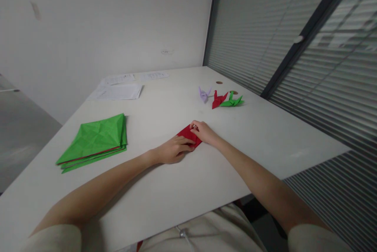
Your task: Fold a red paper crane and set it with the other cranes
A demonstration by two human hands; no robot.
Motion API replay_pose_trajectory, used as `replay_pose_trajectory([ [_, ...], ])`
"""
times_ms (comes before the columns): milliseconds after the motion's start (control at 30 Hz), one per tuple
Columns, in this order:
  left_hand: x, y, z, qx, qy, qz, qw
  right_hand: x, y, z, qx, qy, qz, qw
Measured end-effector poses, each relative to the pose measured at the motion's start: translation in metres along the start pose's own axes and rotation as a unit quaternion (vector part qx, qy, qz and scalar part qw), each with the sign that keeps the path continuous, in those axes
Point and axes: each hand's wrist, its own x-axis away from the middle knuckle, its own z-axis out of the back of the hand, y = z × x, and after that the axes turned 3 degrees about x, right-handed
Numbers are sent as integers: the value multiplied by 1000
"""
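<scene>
A folded red origami paper (186,131) lies on the white table (165,197) in front of me. My left hand (173,149) rests on its near left side, with fingers stretched out and lying flat over it. At the paper's right corner, my right hand (203,131) has its thumb and index finger curled together on the edge in a pinch. Parts of the paper are hidden under both hands.
A stack of creased green sheets (97,138) lies to the left. Beyond my hands stand a purple paper crane (204,94), a red one (218,99) and a green one (232,101). Printed papers (120,91) lie at the back left. Blinds (253,28) line the right side.
</scene>
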Motion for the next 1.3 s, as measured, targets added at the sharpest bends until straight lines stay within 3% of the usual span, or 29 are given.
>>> replay_pose_trajectory([
  [367, 1, 0, 1, 5, -14, 11, 1000, 0, -5, 1, 42, -8, 3, 999],
  [733, -1, 0, 2, -14, -28, 21, 999, 2, -6, -2, 255, -46, 4, 966],
  [867, 0, -3, 0, -16, -29, 14, 999, 7, -5, 2, 298, -24, 0, 954],
  [1067, 1, -4, -1, -21, -31, 18, 999, 5, 6, 5, 290, -15, -55, 955],
  [1300, 1, -2, 1, -25, -40, 25, 999, 3, 14, 15, 224, -20, -70, 972],
])
